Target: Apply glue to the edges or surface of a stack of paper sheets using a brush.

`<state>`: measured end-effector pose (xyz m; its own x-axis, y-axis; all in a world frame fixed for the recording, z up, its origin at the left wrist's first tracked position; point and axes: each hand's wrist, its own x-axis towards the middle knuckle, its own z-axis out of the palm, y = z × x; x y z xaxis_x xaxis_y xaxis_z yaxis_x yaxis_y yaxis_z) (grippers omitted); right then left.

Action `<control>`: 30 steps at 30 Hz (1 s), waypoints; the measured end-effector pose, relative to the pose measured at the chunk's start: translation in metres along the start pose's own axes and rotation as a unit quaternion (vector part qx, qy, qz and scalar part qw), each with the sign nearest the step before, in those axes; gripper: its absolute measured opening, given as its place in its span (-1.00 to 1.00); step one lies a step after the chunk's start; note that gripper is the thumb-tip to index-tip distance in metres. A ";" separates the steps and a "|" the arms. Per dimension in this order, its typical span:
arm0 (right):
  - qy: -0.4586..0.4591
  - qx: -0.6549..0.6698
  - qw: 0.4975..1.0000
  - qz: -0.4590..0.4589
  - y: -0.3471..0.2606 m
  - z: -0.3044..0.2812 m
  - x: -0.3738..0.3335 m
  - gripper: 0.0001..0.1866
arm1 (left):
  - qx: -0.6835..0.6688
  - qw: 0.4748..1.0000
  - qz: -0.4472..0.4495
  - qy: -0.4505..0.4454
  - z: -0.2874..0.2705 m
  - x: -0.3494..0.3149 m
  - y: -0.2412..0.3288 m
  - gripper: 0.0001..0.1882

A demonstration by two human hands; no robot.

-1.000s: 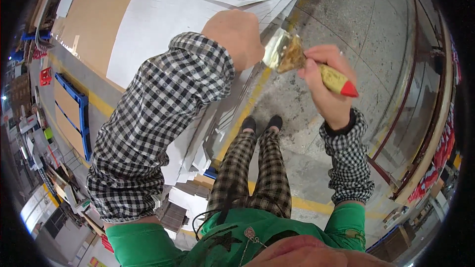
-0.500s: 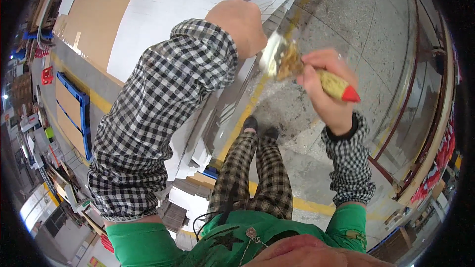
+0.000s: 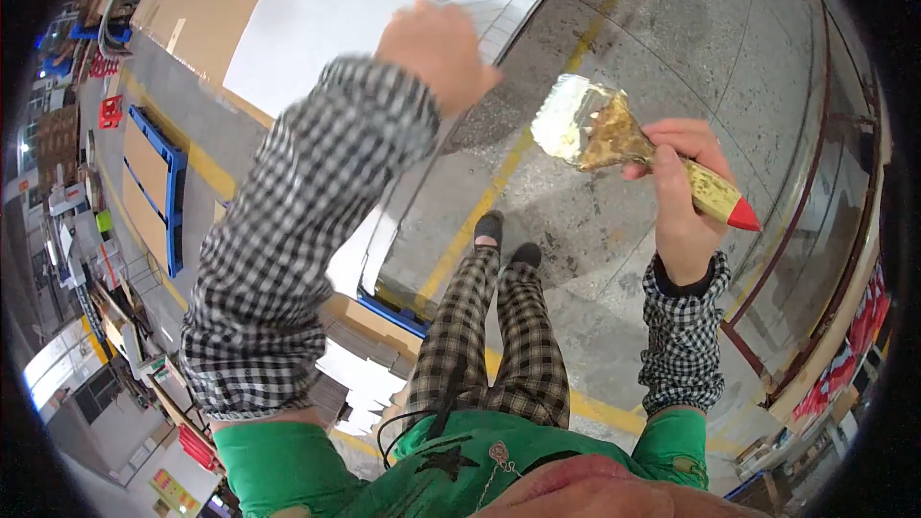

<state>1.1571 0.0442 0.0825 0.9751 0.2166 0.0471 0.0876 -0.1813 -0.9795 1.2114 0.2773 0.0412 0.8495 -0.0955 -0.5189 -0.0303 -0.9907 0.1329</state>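
My right hand (image 3: 686,192) grips a flat paintbrush (image 3: 617,134) by its yellow handle with a red tip. White paste coats the bristles, which point left over the floor, apart from the sheets. My left hand (image 3: 429,50) is above the right-hand edge of the white sheets (image 3: 355,10), its thumb side toward the brush. Motion smears this hand, and its fingers are mostly hidden, so I cannot make out whether it holds or touches a sheet. Fine staggered lines of overlapping edges run across the white sheets.
Brown board (image 3: 213,0) lies left of the white sheets. Below them are a blue pallet (image 3: 393,315) and stacked cardboard (image 3: 360,331). Another blue pallet (image 3: 173,197) stands farther left. At right is a dark red metal frame (image 3: 823,105). A yellow line (image 3: 499,182) crosses the concrete floor.
The brush has moved right and down, away from the sheets' edge. My left hand has shifted slightly up and left. The fanned-out sheet edges near it now look flatter.
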 end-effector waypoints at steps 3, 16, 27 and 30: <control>0.016 -0.012 1.000 0.024 0.014 -0.024 0.011 -0.93 | 0.131 0.980 -0.142 0.037 0.043 -0.028 0.029 -0.08; 0.024 0.056 0.998 0.007 0.009 -0.056 0.062 -0.89 | -0.026 0.997 -0.075 0.015 -0.011 0.015 0.017 -0.19; 0.029 0.093 0.995 -0.017 0.019 -0.055 0.040 -0.79 | -0.030 0.996 -0.075 -0.040 -0.009 0.007 0.017 -0.27; 0.030 0.103 0.994 -0.012 0.024 -0.074 0.030 -0.76 | -0.082 0.991 0.020 0.102 0.005 -0.007 0.029 -0.47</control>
<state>1.2040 -0.0246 0.0745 0.9843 0.1589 0.0771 0.0740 0.0250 -0.9969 1.2018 0.2490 0.0440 0.9386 -0.0970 -0.3311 0.0053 -0.9555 0.2948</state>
